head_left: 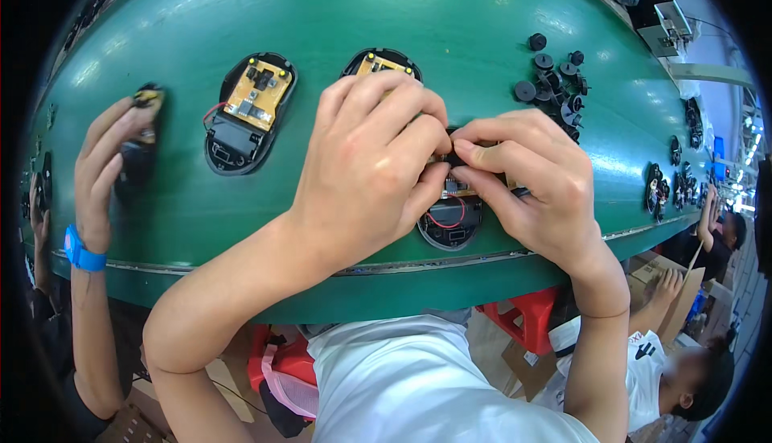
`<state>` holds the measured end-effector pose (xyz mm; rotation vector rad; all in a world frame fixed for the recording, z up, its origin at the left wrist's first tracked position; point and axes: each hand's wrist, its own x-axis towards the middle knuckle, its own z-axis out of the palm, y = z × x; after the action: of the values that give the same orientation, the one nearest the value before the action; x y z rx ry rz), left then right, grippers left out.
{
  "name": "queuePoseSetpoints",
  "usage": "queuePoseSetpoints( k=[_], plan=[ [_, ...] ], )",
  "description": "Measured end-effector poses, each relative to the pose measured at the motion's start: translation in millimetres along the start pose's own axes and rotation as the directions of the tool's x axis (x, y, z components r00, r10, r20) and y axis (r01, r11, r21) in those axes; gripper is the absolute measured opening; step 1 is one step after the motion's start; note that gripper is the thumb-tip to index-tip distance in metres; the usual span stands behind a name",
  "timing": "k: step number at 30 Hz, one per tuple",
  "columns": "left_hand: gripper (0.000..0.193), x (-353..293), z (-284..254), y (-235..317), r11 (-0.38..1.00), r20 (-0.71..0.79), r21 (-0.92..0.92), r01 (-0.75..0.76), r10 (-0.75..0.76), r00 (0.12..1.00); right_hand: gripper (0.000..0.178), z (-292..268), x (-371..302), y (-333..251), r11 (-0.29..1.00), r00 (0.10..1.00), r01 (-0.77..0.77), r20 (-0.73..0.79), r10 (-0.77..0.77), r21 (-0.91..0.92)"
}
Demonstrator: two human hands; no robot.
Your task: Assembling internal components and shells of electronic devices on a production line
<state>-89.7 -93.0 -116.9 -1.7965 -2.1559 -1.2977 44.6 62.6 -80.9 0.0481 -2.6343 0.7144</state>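
Near the table's front edge lies an opened computer mouse base (450, 230), a black shell with a circuit board and a thin red wire. Both my hands work over its upper part. My left hand (371, 153) is closed, thumb and fingertips pinched together at the board; what they grip is hidden. Opposite it, my right hand (532, 174) pinches a small black part (455, 144) between thumb and fingers, its tips almost meeting the left ones. Another mouse base (252, 113) with a yellow board lies to the left. A further one (380, 61) is partly hidden behind my left hand.
Several loose black scroll wheels (555, 81) lie scattered at the right. At the left, a co-worker's hand (104, 153) with a blue wristband holds a blurred mouse base (143, 133). More dark parts (655, 190) sit farther right. A red stool (527, 318) stands below the green table's edge.
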Motion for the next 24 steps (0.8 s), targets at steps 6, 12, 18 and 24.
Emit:
queuePoseSetpoints(
  k=[6,12,18,24],
  plan=[
    [0.023,2,-3,-3,0.998,0.015,-0.004,-0.06,0.06,0.998,0.017,-15,16,-8,0.992,0.982,-0.124,0.141,0.127,-0.031],
    [0.023,6,-3,-4,0.998,0.016,-0.012,-0.061,0.062,0.998,0.016,-26,42,13,0.922,0.844,-0.359,0.472,0.254,0.146],
    [0.022,3,-2,4,0.999,0.029,0.014,-0.034,0.034,0.999,0.014,-18,23,3,0.994,0.964,-0.105,0.249,0.091,0.042],
    [0.022,2,0,4,1.0,0.004,0.02,0.022,-0.022,1.0,0.015,-33,41,-11,0.974,0.824,-0.224,0.539,0.176,0.025]
  ],
)
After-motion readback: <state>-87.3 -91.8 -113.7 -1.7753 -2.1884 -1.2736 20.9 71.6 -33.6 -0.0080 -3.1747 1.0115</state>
